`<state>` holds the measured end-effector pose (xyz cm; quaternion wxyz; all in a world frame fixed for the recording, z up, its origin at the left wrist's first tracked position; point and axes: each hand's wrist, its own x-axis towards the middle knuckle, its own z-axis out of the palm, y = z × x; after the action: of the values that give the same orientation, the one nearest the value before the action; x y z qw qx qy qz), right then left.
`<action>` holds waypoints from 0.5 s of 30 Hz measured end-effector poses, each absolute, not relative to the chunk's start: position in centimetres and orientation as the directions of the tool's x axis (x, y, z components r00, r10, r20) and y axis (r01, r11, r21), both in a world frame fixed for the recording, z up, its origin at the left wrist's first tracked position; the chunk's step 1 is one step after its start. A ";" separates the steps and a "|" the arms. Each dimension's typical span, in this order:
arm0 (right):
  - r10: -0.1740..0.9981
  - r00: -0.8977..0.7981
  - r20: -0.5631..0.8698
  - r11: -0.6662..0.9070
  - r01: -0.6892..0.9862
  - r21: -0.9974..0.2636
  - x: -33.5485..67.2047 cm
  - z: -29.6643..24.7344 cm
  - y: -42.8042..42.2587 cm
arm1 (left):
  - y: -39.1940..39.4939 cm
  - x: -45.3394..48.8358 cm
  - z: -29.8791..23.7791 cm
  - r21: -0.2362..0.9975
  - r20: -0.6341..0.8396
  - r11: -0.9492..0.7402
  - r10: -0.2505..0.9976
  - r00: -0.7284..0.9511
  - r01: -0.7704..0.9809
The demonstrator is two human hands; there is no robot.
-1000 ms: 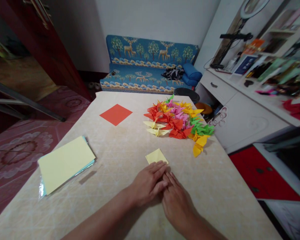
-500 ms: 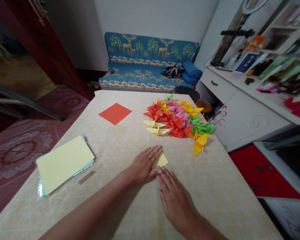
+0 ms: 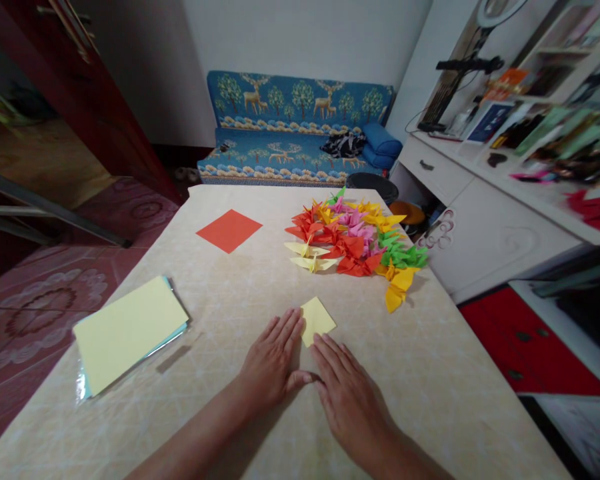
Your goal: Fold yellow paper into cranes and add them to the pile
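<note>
A small folded yellow paper (image 3: 317,319) lies on the beige table (image 3: 430,373), just beyond my fingertips. My left hand (image 3: 273,363) rests flat on the table with fingers stretched out, its fingertips touching the paper's left edge. My right hand (image 3: 347,393) also lies flat and open beside it, fingertips at the paper's near corner. Neither hand holds anything. Farther back sits a pile of several folded paper cranes (image 3: 355,240) in red, orange, pink, green and yellow.
A stack of yellow and blue paper sheets (image 3: 127,330) lies at the left of the table. A single red square sheet (image 3: 229,230) lies farther back. A blue patterned sofa (image 3: 295,133) stands behind the table, and white cabinets (image 3: 485,227) stand at the right.
My left hand slid forward over the yellow paper, then drew back off it toward me. My right hand stayed flat. More of the paper now shows.
</note>
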<state>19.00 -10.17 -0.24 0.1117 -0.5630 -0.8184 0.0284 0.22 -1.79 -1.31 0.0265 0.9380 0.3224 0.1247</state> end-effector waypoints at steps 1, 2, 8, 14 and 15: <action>0.928 -0.341 0.151 0.365 0.915 -0.173 19.0 -0.3 -10.1 | -1.8 0.2 -1.2 0.126 0.211 -0.786 0.617 0.758 0.605; 0.927 -0.342 0.152 0.366 0.914 -0.175 19.0 -0.3 -10.1 | -1.7 0.3 -1.2 0.122 0.203 -0.783 0.621 0.757 0.610; 0.930 -0.339 0.144 0.362 0.914 -0.185 19.0 -0.2 -10.1 | 0.3 1.3 -1.1 0.095 0.226 -0.748 0.659 0.718 0.657; 0.932 -0.326 0.156 0.353 0.914 -0.199 19.0 -0.1 -10.1 | -1.8 0.6 -1.5 0.065 0.253 -0.739 0.662 0.705 0.671; 0.932 -0.327 0.158 0.354 0.915 -0.195 19.1 -0.2 -10.1 | -2.4 0.3 -1.6 0.068 0.246 -0.736 0.666 0.704 0.673</action>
<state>19.06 -10.07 -0.17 0.1214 -0.5673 -0.8137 0.0351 0.30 -2.38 -1.56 -0.0136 0.9229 0.3628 0.1281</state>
